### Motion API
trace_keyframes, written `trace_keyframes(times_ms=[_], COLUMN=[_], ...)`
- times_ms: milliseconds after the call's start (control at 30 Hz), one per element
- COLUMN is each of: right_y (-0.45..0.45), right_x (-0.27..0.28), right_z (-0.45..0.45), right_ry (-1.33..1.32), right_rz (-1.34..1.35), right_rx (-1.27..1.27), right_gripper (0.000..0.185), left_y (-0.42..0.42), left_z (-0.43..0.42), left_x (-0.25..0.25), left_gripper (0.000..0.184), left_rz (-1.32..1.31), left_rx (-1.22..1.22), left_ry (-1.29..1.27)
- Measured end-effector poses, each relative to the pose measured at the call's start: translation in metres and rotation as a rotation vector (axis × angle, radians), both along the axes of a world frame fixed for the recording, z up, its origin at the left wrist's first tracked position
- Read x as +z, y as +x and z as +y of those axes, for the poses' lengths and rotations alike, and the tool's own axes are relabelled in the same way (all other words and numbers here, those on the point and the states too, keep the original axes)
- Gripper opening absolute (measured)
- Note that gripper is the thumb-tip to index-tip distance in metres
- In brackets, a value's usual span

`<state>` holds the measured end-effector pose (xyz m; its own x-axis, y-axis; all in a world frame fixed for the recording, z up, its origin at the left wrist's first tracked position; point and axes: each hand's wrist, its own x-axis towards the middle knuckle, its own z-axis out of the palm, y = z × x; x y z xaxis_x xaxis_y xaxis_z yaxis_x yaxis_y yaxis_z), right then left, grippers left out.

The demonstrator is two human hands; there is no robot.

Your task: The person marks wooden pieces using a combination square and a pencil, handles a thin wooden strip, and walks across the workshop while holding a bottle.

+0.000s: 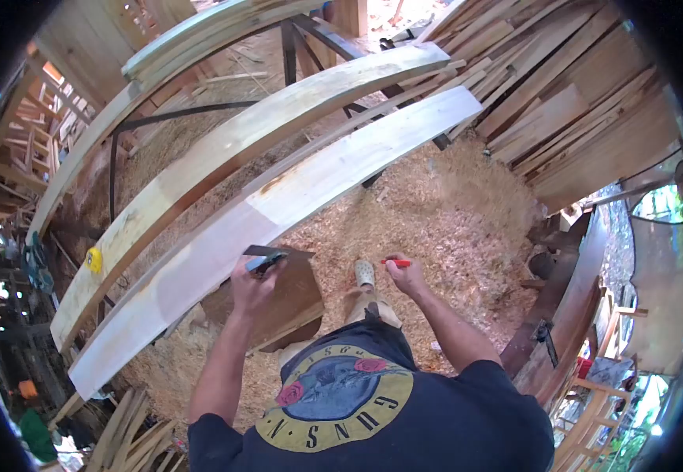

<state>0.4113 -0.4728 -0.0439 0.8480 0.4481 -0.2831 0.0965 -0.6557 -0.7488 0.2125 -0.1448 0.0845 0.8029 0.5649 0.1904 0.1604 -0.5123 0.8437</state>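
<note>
My left hand (253,285) is closed around a try square (266,258) with a dark handle and a flat metal blade, near the edge of the closest curved timber (278,206). In my right hand (406,277) is a red marker (395,262), held over the shavings on the ground and pointing left. The closest timber is pale, long and arched, running from lower left to upper right. Behind it a second curved timber (235,141) lies roughly parallel, with a yellow tape measure (94,259) on its left part.
Wood shavings (451,220) cover the ground. A brown board (290,291) lies below my left hand. Stacked planks (569,118) fill the upper right. A third curved timber (90,141) rests on dark metal supports. A curved brown piece (565,330) with a clamp (544,340) is at right.
</note>
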Motion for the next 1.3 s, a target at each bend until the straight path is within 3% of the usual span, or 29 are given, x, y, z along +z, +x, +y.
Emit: trace_keyframes(times_ms=[100, 133, 233, 367, 500, 667, 867, 1100, 1200, 1300], right_y=[0.054, 0.071, 0.114, 0.143, 0.149, 0.143, 0.119, 0.077, 0.054, 0.041], right_x=[0.0, -0.005, -0.045, -0.061, -0.063, -0.114, -0.096, -0.121, -0.133, -0.136], right_z=[-0.019, -0.024, -0.045, -0.061, -0.063, -0.084, -0.086, -0.092, -0.084, -0.077], right_ry=[0.069, 0.058, 0.138, 0.167, 0.206, 0.286, 0.225, 0.26, 0.311, 0.328], right_rz=[0.065, 0.106, 0.171, 0.161, 0.206, 0.234, 0.259, 0.152, 0.37, 0.379], right_rx=[-0.046, -0.09, -0.094, -0.035, -0.108, -0.075, -0.144, -0.177, -0.315, -0.306], right_gripper=[0.033, 0.032, 0.026, 0.021, 0.014, 0.015, 0.014, 0.015, 0.017, 0.017], left_y=[0.069, 0.092, 0.149, 0.197, 0.231, 0.255, 0.265, 0.265, 0.265, 0.265], left_z=[-0.018, -0.02, -0.034, -0.044, -0.054, -0.053, -0.056, -0.055, -0.055, -0.056], left_x=[-0.014, -0.022, -0.041, -0.062, -0.065, -0.091, -0.105, -0.11, -0.116, -0.119], left_gripper=[0.016, 0.018, 0.02, 0.019, 0.018, 0.017, 0.018, 0.022, 0.023, 0.022], left_rz=[0.122, 0.105, 0.146, 0.229, 0.186, 0.183, 0.182, 0.151, 0.158, 0.162], left_rx=[-0.028, -0.087, -0.029, 0.006, 0.014, 0.004, -0.049, -0.049, -0.027, -0.019], left_ry=[0.015, 0.163, 0.103, 0.087, 0.262, 0.31, 0.411, 0.488, 0.456, 0.391])
